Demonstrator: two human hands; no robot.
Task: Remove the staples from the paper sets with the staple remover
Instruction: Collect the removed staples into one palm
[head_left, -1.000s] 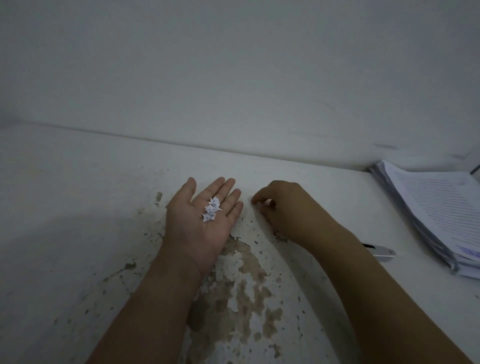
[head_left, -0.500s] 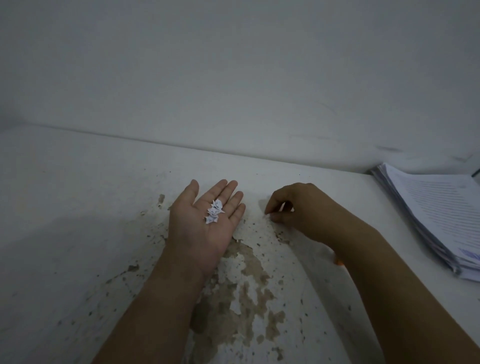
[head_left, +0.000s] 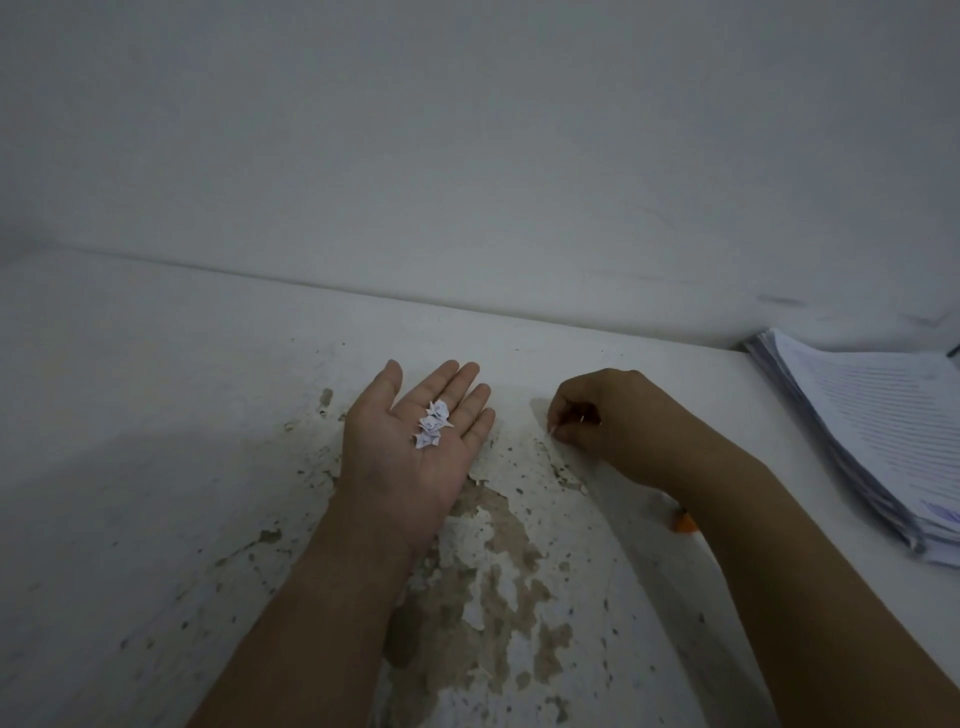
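The left hand (head_left: 410, 457) lies palm up on the table (head_left: 156, 441), fingers straight, carrying small paper scraps (head_left: 432, 423); the right hand (head_left: 608, 426) curls fingertips-down beside it, whether pinching anything unclear; the paper stack (head_left: 878, 436) sits far right.

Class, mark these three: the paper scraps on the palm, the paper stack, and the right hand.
paper scraps (head_left: 432, 425): head view, middle of the heap.
paper stack (head_left: 883, 431): head view, printed top sheet.
right hand (head_left: 618, 421): head view, middle of the hand.
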